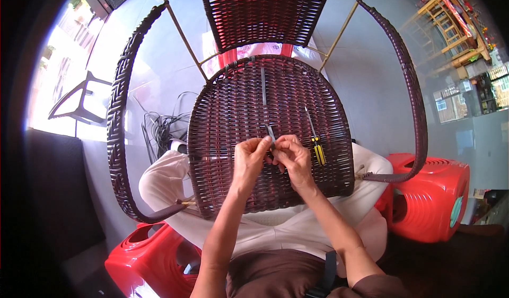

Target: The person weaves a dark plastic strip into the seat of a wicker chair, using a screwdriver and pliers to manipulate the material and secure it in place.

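Note:
A dark brown woven wicker chair rests across my lap, its seat (228, 112) under both hands. My left hand (250, 159) and my right hand (295, 160) meet above the middle of the seat, fingers pinched together. Between them is a short thin grey strip (270, 133), its upper end sticking out past the fingertips; the lower part is hidden. Another narrow grey strip (263, 85) runs lengthwise on the seat beyond my hands. To the right of my right hand, a screwdriver (318, 150) with a yellow and black handle lies on the weave, its shaft pointing away.
The chair's backrest (265, 11) rises at the far side, with wrapped armrests (121, 96) curving round left and right. A tangle of dark strips (159, 131) lies on the floor at left. Red plastic stools (432, 197) stand on both sides. A wooden rack (456, 27) is far right.

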Demonstrator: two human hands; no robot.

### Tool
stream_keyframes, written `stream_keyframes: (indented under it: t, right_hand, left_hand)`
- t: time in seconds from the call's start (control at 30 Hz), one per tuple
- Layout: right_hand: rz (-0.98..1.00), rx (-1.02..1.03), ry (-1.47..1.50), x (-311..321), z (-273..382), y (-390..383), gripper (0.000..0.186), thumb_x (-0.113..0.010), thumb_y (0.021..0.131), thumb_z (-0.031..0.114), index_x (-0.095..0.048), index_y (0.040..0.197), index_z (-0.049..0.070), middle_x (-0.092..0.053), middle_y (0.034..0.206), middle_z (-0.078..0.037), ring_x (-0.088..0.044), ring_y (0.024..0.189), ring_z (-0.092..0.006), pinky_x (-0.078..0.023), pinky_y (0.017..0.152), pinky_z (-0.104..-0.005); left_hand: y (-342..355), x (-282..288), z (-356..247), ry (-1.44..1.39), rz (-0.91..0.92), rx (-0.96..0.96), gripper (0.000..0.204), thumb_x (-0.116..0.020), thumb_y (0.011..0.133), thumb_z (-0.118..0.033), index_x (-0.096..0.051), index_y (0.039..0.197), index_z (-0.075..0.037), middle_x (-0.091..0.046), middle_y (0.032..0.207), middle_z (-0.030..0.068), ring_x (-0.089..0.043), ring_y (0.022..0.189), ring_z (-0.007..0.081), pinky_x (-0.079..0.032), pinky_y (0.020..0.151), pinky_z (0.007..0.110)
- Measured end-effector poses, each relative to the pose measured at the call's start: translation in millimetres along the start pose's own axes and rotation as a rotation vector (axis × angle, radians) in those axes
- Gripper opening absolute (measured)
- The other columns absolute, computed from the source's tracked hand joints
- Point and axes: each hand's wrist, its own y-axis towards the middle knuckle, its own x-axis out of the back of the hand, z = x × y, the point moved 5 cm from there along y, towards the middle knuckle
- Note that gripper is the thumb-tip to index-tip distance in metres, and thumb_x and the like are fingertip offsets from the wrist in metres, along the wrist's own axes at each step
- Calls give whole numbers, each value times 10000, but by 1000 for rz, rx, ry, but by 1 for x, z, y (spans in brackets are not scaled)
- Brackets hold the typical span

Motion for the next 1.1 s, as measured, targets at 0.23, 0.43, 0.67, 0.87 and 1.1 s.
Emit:
stream_keyframes:
  t: [0.23,0.43,0.67,0.87,1.1]
  right_hand:
    - [-1,160,-312,1,12,-3,40,-628,825,16,-629,850,-15,-502,886,-22,-537,642,-60,-466,550,-190]
    - [-116,319,-598,12,30,91,96,-637,819,96,-648,824,1,-617,721,-96,-602,560,-191,-469,506,-307]
    - [-116,-40,-1021,-19,27,153,211,-726,711,243,-637,673,56,-665,706,-136,-658,665,-296,-521,630,-396]
    - [-92,-84,-1115,-31,18,156,127,-676,697,150,-648,775,54,-661,872,-169,-654,826,-335,-532,734,-419]
    - [-145,8,-1236,-39,25,157,238,-673,718,165,-609,889,13,-655,894,-190,-647,843,-352,-528,746,-428]
  left_hand:
    - [4,0,17,8,-157,10,212,-618,862,-165,-662,819,37,-633,698,34,-479,497,39,-373,446,177]
    - [1,-15,10,-314,-15,34,147,-579,895,-145,-620,868,-5,-656,702,72,-462,457,40,-353,421,174]
    - [3,-16,20,-254,-8,1,159,-567,906,-175,-611,837,-39,-657,687,58,-457,443,29,-317,409,156]
    - [4,-14,24,-195,-3,-29,163,-561,905,-168,-602,831,-28,-656,688,68,-465,439,37,-334,408,159]
    - [4,-10,26,-218,32,15,150,-541,917,-153,-587,859,-22,-660,718,79,-484,443,53,-354,407,169]
